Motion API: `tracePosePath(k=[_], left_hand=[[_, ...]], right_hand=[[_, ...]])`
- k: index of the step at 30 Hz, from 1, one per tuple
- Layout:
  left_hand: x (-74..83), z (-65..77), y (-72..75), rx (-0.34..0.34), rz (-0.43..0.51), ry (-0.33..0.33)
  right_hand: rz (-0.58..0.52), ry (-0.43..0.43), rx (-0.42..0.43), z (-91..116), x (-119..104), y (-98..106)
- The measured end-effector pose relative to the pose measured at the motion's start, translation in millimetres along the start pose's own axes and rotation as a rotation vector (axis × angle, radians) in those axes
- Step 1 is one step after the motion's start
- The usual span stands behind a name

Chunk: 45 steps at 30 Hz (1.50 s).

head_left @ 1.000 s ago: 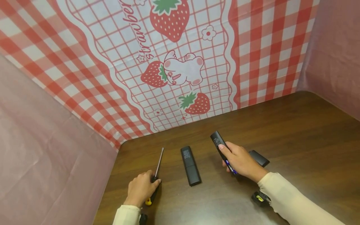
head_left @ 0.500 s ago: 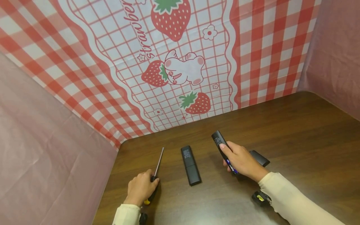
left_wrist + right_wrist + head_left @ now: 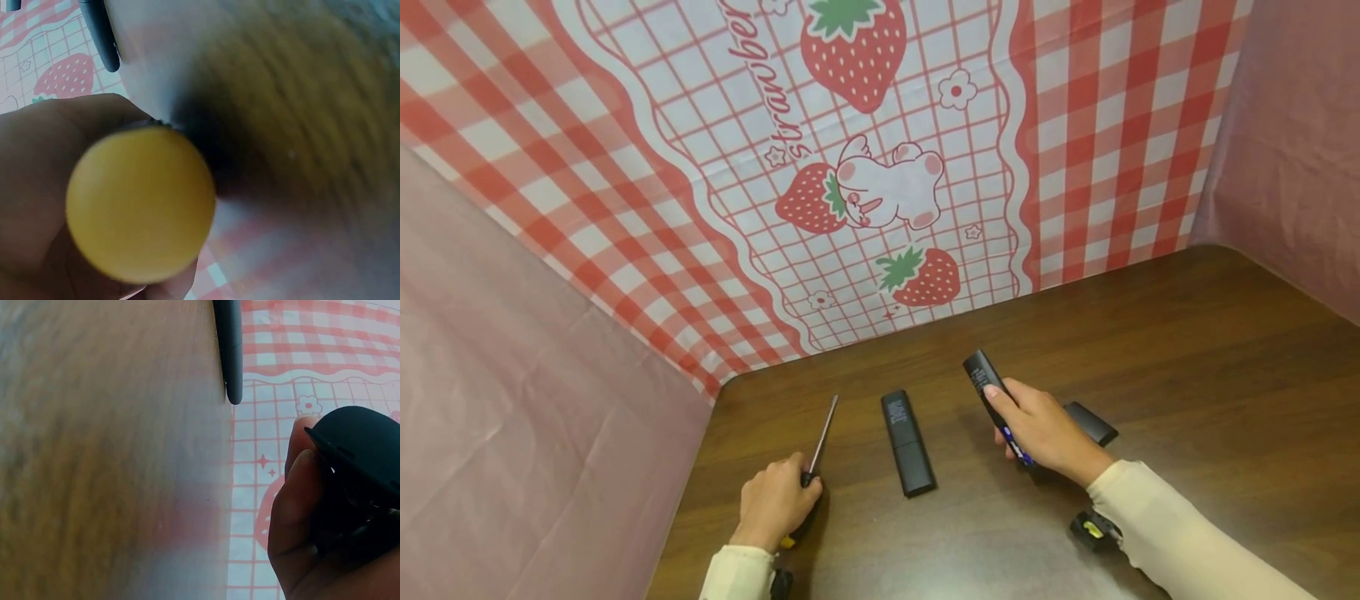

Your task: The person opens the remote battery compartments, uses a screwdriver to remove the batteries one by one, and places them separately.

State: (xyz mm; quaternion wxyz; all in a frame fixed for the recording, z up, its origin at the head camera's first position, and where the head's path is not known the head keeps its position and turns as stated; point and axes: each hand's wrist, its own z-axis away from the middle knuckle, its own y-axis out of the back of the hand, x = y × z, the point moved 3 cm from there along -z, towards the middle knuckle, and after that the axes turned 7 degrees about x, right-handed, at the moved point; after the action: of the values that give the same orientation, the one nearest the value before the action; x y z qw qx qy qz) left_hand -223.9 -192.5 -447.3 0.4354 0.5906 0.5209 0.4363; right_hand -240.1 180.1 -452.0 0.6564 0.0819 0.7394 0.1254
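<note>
In the head view my left hand (image 3: 777, 504) grips a screwdriver (image 3: 824, 437) by its handle, the metal shaft pointing away over the table. Its round yellow handle end (image 3: 140, 206) fills the middle of the left wrist view. My right hand (image 3: 1037, 425) holds a black remote control (image 3: 979, 369), back side up and tilted, with the thumb pressed on top. Blue-and-white batteries (image 3: 1017, 446) show in its uncovered lower part. A second black remote control (image 3: 909, 443) lies back up on the table between my hands, its cover on.
A flat black piece (image 3: 1092, 422) lies on the wooden table (image 3: 1187, 350) behind my right wrist, partly hidden by it. A strawberry-patterned cloth (image 3: 917, 192) hangs at the back edge. Pink cloth (image 3: 512, 400) walls stand at both sides.
My left thumb has drawn slightly left along the screwdriver handle, and less of the yellow end shows. The right hand and both remote controls stay nearly still.
</note>
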Motion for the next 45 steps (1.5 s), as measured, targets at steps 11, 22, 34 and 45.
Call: tracePosePath(k=[11, 22, 34, 45], left_hand=[[-0.3, 3.7, 3.6, 0.063, 0.036, -0.003], [2.4, 4.8, 9.5, 0.187, 0.124, 0.004], [23.1, 10.8, 16.7, 0.271, 0.179, -0.081], [42.2, 19.6, 19.3, 0.326, 0.196, -0.189]], right_hand=[[0.001, -0.012, 0.03, -0.8, 2.4, 1.6], [-0.022, -0.031, 0.055, -4.0, 1.4, 7.4], [-0.044, -0.054, 0.068, -5.2, 2.4, 11.5], [-0.045, -0.053, 0.073, -5.2, 2.0, 14.2]])
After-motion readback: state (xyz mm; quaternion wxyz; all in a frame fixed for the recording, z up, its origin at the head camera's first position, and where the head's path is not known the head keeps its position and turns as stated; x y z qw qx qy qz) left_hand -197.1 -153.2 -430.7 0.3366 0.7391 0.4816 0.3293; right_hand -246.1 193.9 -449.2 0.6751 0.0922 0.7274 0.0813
